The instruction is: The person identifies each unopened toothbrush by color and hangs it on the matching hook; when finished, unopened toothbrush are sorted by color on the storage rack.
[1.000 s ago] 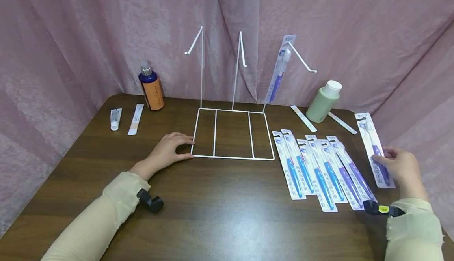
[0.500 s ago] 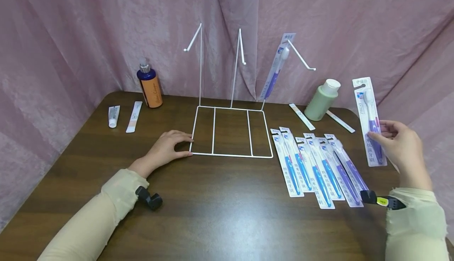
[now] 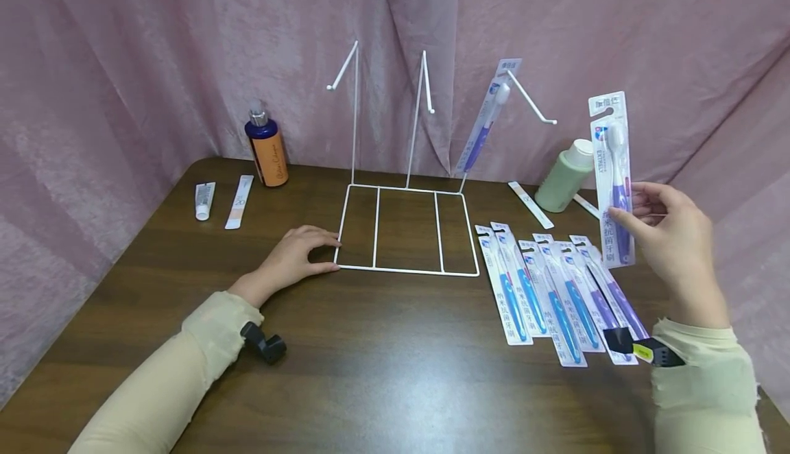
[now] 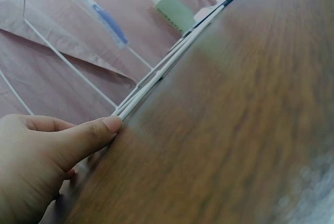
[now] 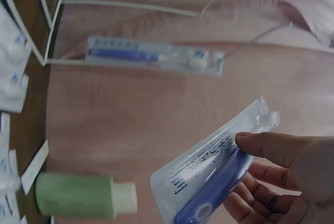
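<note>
A toothbrush in a clear-fronted package [image 3: 613,180] is upright in my right hand [image 3: 675,241], pinched near its lower end between thumb and fingers. Its handle is purple, and the hook hole shows at the top. My left hand [image 3: 296,258] holds the front left corner of a white wire display rack [image 3: 407,272]; in the left wrist view the thumb [image 4: 99,130] lies on the wire. Another purple packaged toothbrush [image 3: 484,125] hangs on the rack's right hook [image 3: 531,101]. The middle hook [image 3: 428,87] and left hook [image 3: 342,66] carry nothing.
Several packaged toothbrushes [image 3: 558,296], blue and purple, lie fanned right of the rack. Behind them stand a green bottle [image 3: 561,183] and a thin sachet [image 3: 531,205]. At the left are an orange-labelled bottle [image 3: 268,152], a small tube [image 3: 204,200] and another sachet [image 3: 239,201].
My right hand has lifted the packaged toothbrush from beside the fanned row, raising it and carrying it left toward the rack. The left hand stays at the rack's corner.
</note>
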### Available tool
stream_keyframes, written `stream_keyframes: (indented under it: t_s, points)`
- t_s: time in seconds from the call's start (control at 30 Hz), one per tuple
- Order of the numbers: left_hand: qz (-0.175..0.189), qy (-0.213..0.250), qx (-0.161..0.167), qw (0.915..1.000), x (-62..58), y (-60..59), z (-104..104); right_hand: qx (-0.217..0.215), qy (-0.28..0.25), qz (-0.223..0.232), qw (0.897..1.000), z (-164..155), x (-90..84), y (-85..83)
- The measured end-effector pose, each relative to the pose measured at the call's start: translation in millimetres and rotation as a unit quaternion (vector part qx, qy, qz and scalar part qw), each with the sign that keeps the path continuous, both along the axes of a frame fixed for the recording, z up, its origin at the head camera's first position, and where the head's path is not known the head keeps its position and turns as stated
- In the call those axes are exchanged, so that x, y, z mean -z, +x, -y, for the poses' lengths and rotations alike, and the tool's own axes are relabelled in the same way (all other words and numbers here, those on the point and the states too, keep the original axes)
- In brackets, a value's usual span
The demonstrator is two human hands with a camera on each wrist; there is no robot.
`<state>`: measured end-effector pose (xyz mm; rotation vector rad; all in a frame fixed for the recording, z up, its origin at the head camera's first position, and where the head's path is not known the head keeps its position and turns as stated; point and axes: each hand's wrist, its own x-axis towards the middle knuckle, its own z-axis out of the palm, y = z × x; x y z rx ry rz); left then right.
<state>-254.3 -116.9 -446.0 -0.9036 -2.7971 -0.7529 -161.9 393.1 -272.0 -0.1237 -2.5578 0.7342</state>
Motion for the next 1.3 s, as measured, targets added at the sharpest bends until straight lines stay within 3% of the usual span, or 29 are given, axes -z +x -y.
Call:
stream_keyframes:
  t_s: [0.27,0.53,0.8,1.13,1.3]
  points:
    - [0.005,-0.006,-0.003,1.0000,-0.4,0.8,1,-0.019,-0.011,-0.043,0.999,34,0.5,2.1]
    - [0.007,-0.010,-0.003,0.9999,-0.4,-0.3,1,-0.024,-0.017,-0.028,0.999,52,6.4,6.6]
    - [0.005,-0.010,-0.003,0.9999,-0.6,0.3,0,-0.065,-0.011,-0.067,0.996,62,11.2,5.7]
    - [0.008,-0.011,-0.004,0.9999,-0.1,-0.5,0,-0.102,-0.028,-0.093,0.990,71,23.5,-5.3]
    - [0.006,-0.012,-0.004,0.9999,-1.4,0.9,0,-0.091,-0.047,-0.087,0.991,74,31.8,-17.4]
